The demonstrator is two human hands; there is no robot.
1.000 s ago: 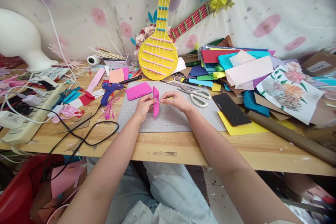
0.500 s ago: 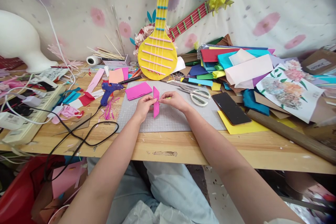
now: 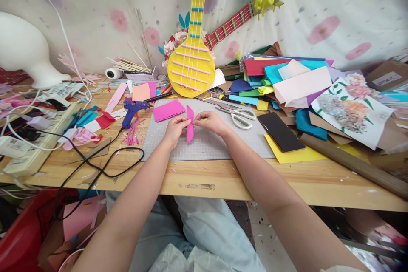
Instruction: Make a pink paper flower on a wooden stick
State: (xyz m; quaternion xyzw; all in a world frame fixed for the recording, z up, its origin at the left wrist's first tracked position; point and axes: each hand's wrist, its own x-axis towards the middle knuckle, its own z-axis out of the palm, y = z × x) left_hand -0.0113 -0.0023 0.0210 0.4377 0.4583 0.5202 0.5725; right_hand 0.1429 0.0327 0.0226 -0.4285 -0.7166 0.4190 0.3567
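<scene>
A narrow folded strip of pink paper (image 3: 190, 131) stands upright over the grey cutting mat (image 3: 207, 146). My left hand (image 3: 174, 128) pinches its middle from the left, and my right hand (image 3: 211, 122) pinches the same spot from the right, fingertips almost meeting. A flat pink paper piece (image 3: 168, 110) lies on the mat just behind my left hand. White-handled scissors (image 3: 237, 115) rest on the mat behind my right hand.
A blue glue gun (image 3: 132, 109) with a black cord lies left of the mat. A black phone (image 3: 280, 132) sits on yellow paper to the right. Stacked coloured paper (image 3: 287, 78) fills the back right. A yellow paper guitar (image 3: 192, 61) leans on the wall. A power strip (image 3: 28, 144) is far left.
</scene>
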